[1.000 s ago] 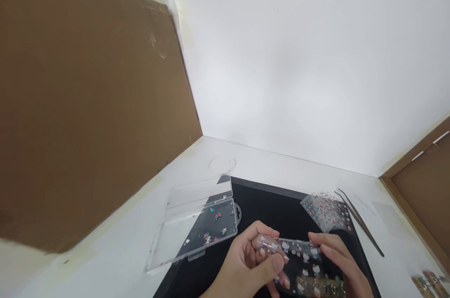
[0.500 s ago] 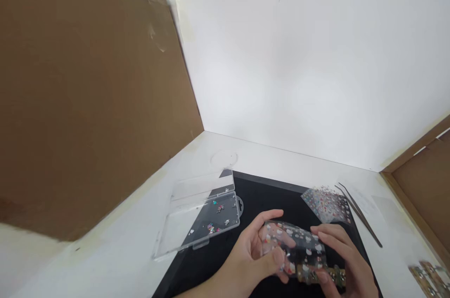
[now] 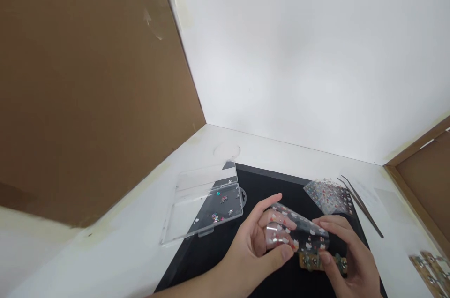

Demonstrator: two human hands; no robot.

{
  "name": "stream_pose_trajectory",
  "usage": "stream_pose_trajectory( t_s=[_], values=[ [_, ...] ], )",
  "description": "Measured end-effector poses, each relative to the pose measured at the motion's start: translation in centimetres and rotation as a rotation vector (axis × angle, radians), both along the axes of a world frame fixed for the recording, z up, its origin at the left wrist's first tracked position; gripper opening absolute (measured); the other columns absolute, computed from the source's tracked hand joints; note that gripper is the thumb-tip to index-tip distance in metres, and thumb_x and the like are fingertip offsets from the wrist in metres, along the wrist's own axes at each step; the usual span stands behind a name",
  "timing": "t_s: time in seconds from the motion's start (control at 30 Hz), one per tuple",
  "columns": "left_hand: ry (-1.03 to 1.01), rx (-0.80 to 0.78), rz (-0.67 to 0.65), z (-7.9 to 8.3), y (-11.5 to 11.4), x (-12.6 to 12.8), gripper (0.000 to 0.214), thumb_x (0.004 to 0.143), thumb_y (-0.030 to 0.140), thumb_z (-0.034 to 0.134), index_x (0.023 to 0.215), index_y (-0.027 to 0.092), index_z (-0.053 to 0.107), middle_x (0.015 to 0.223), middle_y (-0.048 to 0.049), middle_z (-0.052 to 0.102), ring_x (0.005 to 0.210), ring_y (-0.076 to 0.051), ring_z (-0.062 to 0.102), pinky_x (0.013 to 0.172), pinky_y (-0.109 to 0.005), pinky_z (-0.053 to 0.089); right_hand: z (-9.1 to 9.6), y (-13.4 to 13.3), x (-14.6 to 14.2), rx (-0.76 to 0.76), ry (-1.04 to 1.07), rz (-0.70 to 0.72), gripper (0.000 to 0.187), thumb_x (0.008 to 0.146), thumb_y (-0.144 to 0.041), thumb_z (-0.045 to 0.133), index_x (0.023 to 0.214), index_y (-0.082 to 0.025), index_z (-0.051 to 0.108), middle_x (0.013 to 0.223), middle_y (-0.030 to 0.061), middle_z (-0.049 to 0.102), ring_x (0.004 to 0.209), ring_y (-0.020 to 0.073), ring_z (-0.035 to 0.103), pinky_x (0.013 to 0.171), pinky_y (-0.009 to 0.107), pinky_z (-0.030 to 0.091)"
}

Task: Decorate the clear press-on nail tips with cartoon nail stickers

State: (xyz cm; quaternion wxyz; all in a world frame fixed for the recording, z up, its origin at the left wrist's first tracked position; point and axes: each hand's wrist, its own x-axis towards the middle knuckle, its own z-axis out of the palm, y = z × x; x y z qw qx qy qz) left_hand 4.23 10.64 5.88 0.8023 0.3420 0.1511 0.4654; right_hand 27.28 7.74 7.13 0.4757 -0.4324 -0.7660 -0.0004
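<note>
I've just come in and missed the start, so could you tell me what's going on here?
A person holds a bent, clear printed sticker sheet between their left hand and right hand. To the left, an open clear plastic case of small charms overlaps a black mat; another sticker sheet and metal tweezers lie to the right.

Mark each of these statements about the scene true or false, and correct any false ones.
1. The left hand and right hand together hold a curled clear printed sheet. True.
2. The tweezers lie inside the open clear plastic case. False: they lie outside it, along the right edge of the black mat.
3. Small coloured pieces lie in the open case. True.
4. The right hand grips the tweezers. False: it holds the clear printed sheet, and the tweezers lie apart from it.
</note>
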Motion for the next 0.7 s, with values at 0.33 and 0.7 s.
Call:
stream_pose_trajectory(
  t_s=[0.33, 0.7],
  values=[
    [-0.020, 0.119, 0.097, -0.16, -0.33, 0.23, 0.068, 0.088, 0.018, 0.098, 0.144, 0.030, 0.062, 0.115, -0.0013, 0.077, 0.095, -0.010, 0.082, 0.090, -0.017, 0.064, 0.42, 0.21, 0.12, 0.012, -0.026, 0.016, 0.023, 0.111, -0.033, 0.063, 0.131, -0.024, 0.069, 0.106, 0.0071, 0.082, 0.093, 0.0185, 0.081, 0.080, 0.025, 0.067],
    [-0.001, 0.234, 0.208, 0.39, -0.37, -0.20, 0.035, 0.108, 0.026, 0.077, 0.141, 0.036, 0.070, 0.110, 0.0000, 0.072, 0.093, -0.007, 0.078, 0.096, -0.020, 0.064, 0.13, 0.39, 0.24, 0.055, -0.014, 0.003, 0.026, 0.107, -0.023, 0.064, 0.132, -0.023, 0.070, 0.109, 0.0075, 0.082, 0.102, 0.0174, 0.080, 0.087, 0.023, 0.067]
  ],
)
